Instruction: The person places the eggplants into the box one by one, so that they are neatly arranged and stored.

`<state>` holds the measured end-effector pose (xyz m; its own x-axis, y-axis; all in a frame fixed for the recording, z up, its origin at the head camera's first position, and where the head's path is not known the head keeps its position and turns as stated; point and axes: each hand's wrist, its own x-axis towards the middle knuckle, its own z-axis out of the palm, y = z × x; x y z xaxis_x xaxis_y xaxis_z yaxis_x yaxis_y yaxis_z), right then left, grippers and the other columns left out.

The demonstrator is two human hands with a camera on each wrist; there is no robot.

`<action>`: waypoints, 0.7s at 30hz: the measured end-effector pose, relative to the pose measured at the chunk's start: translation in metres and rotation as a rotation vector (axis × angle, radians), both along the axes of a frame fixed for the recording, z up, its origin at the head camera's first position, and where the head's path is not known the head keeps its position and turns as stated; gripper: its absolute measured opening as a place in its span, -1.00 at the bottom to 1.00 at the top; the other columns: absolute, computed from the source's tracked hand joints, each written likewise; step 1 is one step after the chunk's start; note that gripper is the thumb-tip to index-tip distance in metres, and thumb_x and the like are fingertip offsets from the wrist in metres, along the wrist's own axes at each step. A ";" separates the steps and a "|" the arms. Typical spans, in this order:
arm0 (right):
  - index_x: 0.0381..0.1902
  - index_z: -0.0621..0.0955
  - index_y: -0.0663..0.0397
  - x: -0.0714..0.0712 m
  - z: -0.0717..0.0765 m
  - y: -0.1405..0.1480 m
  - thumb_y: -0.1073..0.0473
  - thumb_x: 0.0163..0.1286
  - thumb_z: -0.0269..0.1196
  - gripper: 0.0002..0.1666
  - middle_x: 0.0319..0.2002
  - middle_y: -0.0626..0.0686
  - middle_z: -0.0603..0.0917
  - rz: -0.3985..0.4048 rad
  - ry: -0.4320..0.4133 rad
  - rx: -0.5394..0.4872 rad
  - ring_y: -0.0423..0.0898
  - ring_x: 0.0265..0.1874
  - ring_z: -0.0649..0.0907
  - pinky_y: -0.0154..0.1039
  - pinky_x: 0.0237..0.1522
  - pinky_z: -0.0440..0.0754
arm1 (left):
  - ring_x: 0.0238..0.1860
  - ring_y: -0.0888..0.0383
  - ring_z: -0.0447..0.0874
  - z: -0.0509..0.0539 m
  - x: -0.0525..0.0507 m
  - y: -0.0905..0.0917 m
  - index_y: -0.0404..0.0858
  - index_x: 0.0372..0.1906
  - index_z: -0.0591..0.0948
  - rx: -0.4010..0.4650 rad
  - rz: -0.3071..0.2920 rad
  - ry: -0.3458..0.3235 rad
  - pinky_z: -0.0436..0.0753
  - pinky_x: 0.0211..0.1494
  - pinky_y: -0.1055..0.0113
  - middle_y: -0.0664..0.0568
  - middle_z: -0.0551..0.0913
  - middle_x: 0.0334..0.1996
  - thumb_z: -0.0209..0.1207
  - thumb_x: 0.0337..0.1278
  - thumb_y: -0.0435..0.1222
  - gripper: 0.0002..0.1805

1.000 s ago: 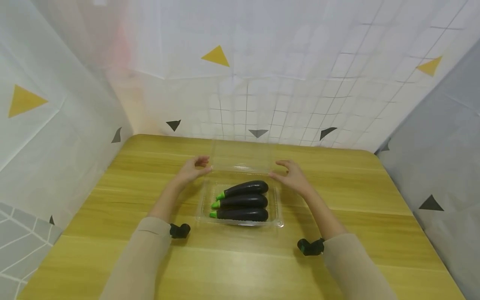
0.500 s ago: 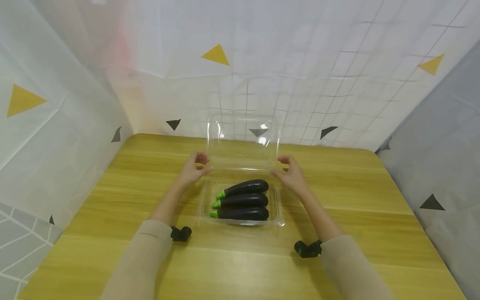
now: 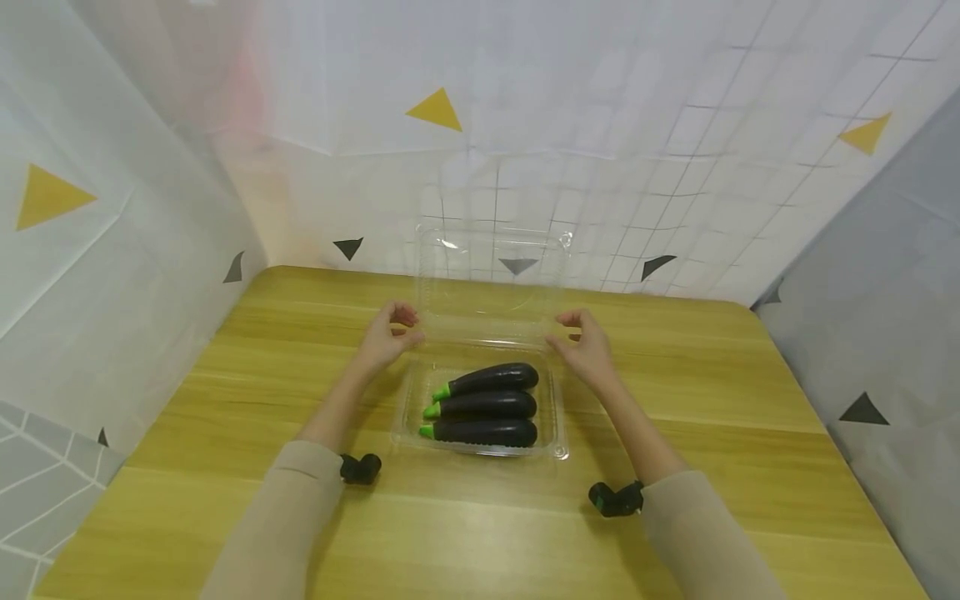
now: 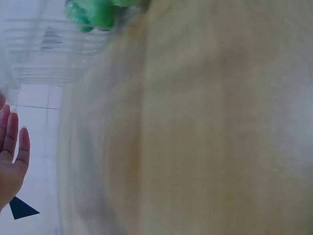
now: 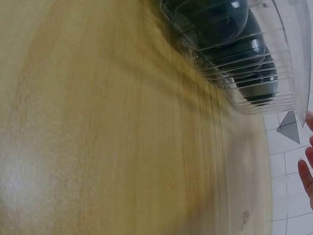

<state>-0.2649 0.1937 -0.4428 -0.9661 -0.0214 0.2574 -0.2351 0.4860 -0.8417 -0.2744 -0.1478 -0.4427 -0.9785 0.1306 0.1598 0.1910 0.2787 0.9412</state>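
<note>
A clear plastic clamshell box (image 3: 557, 417) lies on the table, its lid (image 3: 491, 312) swung up and back at the far side. Three dark eggplants (image 3: 487, 405) with green stem ends lie side by side in the base. At the left end of the hinge, my left hand (image 3: 384, 337) has its thumb at the box's corner and its fingers loosely bent. My right hand (image 3: 585, 346) is at the opposite corner, thumb and fingers apart. In the left wrist view, the green stems (image 4: 95, 12) show through the ribbed plastic; the right wrist view shows the eggplants' rounded ends (image 5: 254, 63).
The wooden table (image 3: 480, 525) extends around the box. Behind its far edge hangs a white sheet (image 3: 337, 192) with grid lines and triangles. Grey-white sheets flank both sides. Black wrist cameras (image 3: 617, 498) sit at the sleeve cuffs.
The lid, faint and low one second ago, now shows with its far edge higher in view. My right thumb has shifted slightly away from the hinge corner. The eggplants stay in place.
</note>
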 end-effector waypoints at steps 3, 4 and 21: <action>-0.09 0.47 0.35 0.001 0.000 0.001 0.33 0.19 0.38 -0.60 -0.07 0.25 0.59 -0.007 0.023 0.008 0.15 0.01 0.55 0.03 0.09 0.54 | 0.03 -0.17 0.48 0.008 -0.003 0.000 -0.51 0.05 0.43 0.022 0.021 0.025 0.48 0.16 0.00 -0.33 0.51 -0.07 0.23 0.14 -0.51 -0.62; -0.11 0.47 0.34 0.001 0.000 0.001 0.32 0.19 0.39 -0.61 -0.11 0.25 0.60 -0.011 0.030 0.012 0.14 -0.02 0.56 0.02 0.07 0.55 | 0.02 -0.16 0.49 0.011 -0.004 0.001 -0.51 0.05 0.44 0.024 0.031 0.036 0.50 0.15 0.01 -0.33 0.52 -0.08 0.23 0.14 -0.51 -0.62; -0.12 0.50 0.38 0.000 0.021 0.002 0.38 0.16 0.39 -0.63 -0.29 0.24 0.62 -0.008 0.127 -0.002 0.09 -0.22 0.62 -0.04 -0.08 0.62 | -0.12 -0.07 0.53 0.027 -0.006 0.012 -0.42 -0.11 0.44 -0.095 0.128 0.139 0.58 0.04 0.11 -0.19 0.53 -0.23 0.22 0.10 -0.59 -0.73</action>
